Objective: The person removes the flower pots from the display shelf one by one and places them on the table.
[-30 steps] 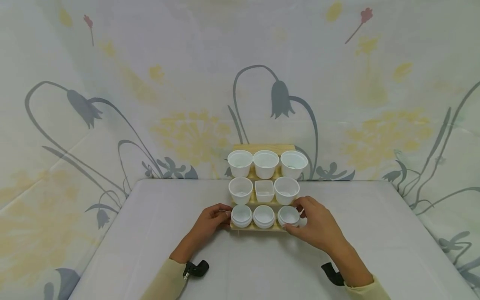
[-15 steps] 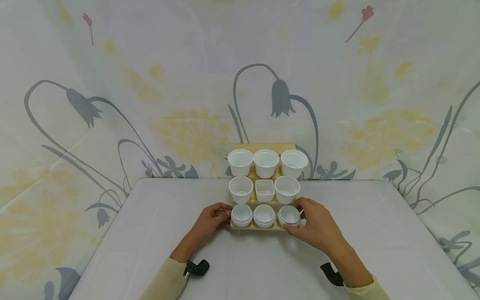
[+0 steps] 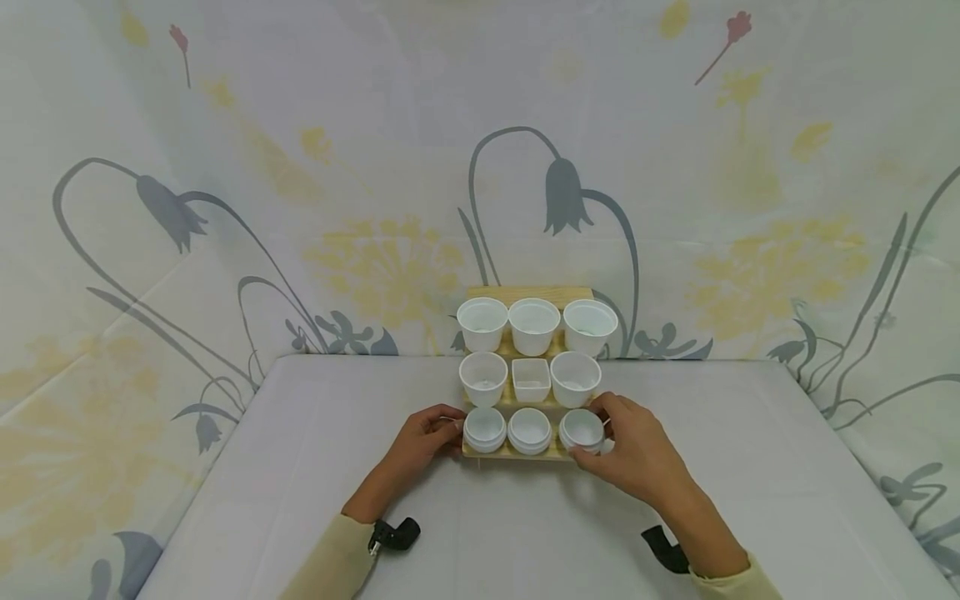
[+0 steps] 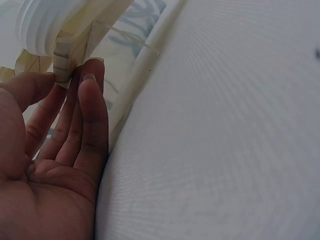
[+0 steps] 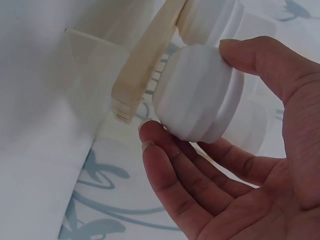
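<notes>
A tiered wooden stand [image 3: 528,296] carries three rows of white cups on the table. My left hand [image 3: 426,437] is at the stand's lower left end; in the left wrist view its thumb and fingers pinch the wooden step's edge [image 4: 62,60]. My right hand [image 3: 637,450] grips the white jar [image 3: 582,430] at the right of the bottom row. In the right wrist view the thumb lies on the jar's rim and the fingers are curled under its side. A narrow gap shows between that jar [image 5: 195,95] and the wooden step [image 5: 135,75].
Two more white jars, a left one [image 3: 484,429] and a middle one [image 3: 529,431], share the bottom step. A square cup [image 3: 531,380] stands between round cups in the middle row. Behind the table [image 3: 510,533] hangs a flower-printed curtain [image 3: 375,100].
The jar in my right hand has shifted very slightly to the right, apart from its neighbour. My left hand keeps its hold on the stand.
</notes>
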